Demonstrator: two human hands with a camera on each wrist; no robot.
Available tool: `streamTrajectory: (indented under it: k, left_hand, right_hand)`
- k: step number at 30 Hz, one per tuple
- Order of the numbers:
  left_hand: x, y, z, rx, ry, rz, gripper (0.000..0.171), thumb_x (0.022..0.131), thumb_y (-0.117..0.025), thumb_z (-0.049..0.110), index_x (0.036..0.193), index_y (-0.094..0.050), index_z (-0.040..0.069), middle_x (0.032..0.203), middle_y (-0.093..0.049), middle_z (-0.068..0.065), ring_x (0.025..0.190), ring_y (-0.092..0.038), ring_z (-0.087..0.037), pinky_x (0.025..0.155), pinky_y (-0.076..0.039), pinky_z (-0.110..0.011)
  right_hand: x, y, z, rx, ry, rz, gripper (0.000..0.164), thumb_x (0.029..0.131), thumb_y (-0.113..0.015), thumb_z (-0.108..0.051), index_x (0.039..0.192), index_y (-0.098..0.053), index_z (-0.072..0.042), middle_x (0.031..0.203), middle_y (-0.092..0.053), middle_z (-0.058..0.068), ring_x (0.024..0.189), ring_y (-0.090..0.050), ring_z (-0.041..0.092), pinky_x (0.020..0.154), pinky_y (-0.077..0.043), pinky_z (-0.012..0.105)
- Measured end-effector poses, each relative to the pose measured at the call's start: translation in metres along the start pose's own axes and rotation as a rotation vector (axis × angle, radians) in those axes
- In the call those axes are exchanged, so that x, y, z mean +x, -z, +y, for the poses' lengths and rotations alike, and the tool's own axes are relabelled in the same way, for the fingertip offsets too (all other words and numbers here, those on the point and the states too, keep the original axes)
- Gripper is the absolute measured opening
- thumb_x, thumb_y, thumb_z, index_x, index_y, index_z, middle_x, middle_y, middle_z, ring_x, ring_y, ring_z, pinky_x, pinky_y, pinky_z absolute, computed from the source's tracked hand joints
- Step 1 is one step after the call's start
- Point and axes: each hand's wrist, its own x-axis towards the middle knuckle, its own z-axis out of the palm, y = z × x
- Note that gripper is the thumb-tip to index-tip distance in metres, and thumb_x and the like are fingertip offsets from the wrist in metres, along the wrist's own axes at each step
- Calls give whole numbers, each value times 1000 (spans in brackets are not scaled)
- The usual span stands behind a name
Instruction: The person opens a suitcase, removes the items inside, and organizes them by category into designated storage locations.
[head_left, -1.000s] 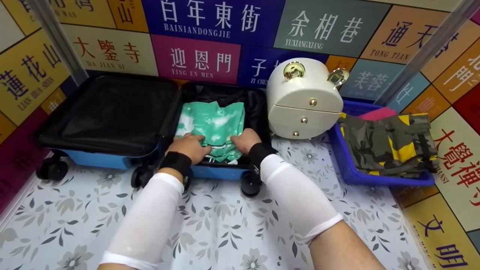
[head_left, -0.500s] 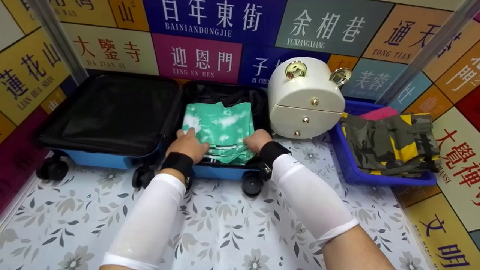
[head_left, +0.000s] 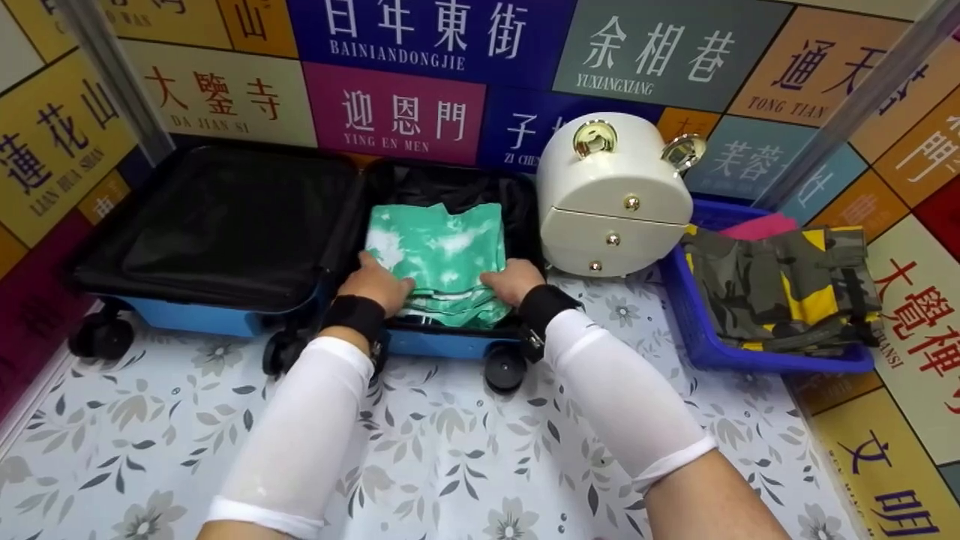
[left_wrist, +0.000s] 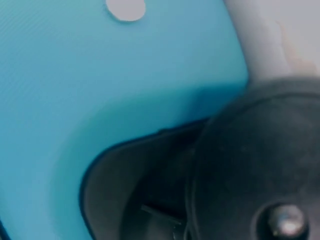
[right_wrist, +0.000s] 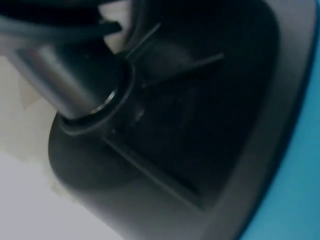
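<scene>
In the head view, a stack of folded green-and-white tie-dye clothes (head_left: 442, 244) lies in the right half of an open suitcase (head_left: 439, 346). My left hand (head_left: 377, 285) holds its near left edge, thumb over the top and the other fingers mostly hidden at the side. At the near right edge my right hand (head_left: 516, 281) pinches the cloth between thumb and curled fingers. Neither wrist view shows a hand: the left has the blue shell (left_wrist: 125, 65) and a black wheel (left_wrist: 255, 165), the right a black wheel mount (right_wrist: 175, 115).
The suitcase's other half (head_left: 232, 225), covered in black lining, lies at left. A cream drawer box (head_left: 615, 195) with gold ears stands to the right. Beyond it, a blue basket (head_left: 780, 361) holds folded camouflage clothes (head_left: 772, 289) and something pink (head_left: 761, 225). Printed walls enclose the floral surface.
The green clothes and my right hand shifted right between the first two frames. Since then the clothes have barely moved, and my left fingers have slid off the top toward the left side.
</scene>
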Motion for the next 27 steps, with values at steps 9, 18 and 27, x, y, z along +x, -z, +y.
streamTrajectory:
  k: [9,18,27]
  left_hand:
    - [7,2,-2,124,-55,-3,75,106,-57,46,153,-41,-11,149,-56,-28,134,-58,-43,112,-49,-52]
    - [1,6,-6,97,-165,30,27,100,-58,24,107,-71,2,121,-71,-20,100,-65,-34,95,-55,-48]
    - [2,8,-7,-8,-178,29,54,103,-47,18,153,-41,-3,145,-57,-24,125,-59,-38,105,-49,-50]
  right_hand:
    - [0,-3,3,85,5,46,51,97,-64,-28,140,-63,-1,138,-67,19,127,-62,33,113,-47,41]
    - [-5,-4,7,116,56,82,43,97,-63,-21,135,-62,-1,137,-68,20,126,-62,35,113,-47,42]
    - [-13,-5,4,254,103,142,39,100,-61,-18,136,-62,-1,137,-68,20,127,-62,35,113,-48,44]
